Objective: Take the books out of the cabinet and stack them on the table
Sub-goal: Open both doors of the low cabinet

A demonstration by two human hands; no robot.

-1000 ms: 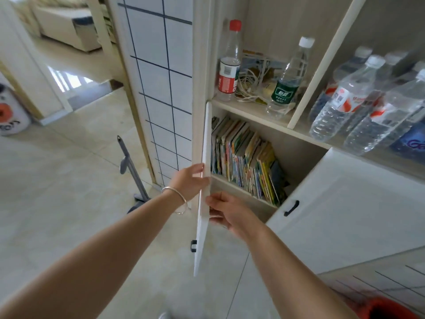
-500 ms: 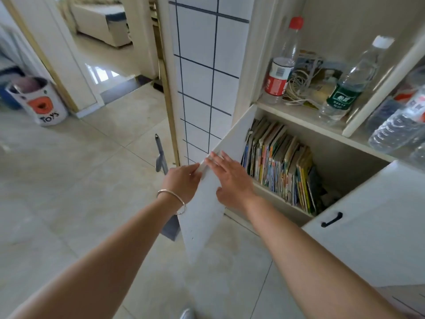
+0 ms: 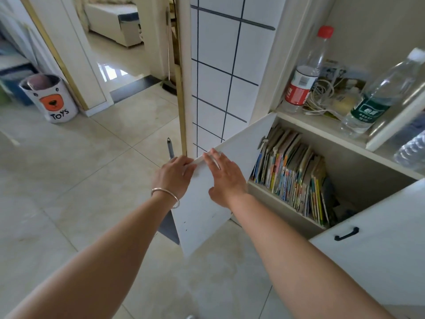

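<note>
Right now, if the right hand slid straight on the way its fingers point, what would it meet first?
The right hand lies flat on the door, fingers reaching its top edge. Past that edge, probably the tiled wall; depth is unclear.

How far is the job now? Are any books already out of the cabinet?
Done: the cabinet door stands open. In hand: the left hand grips its edge and the right hand lies flat on it. Left: all books are on the shelf; no table is in view.
</note>
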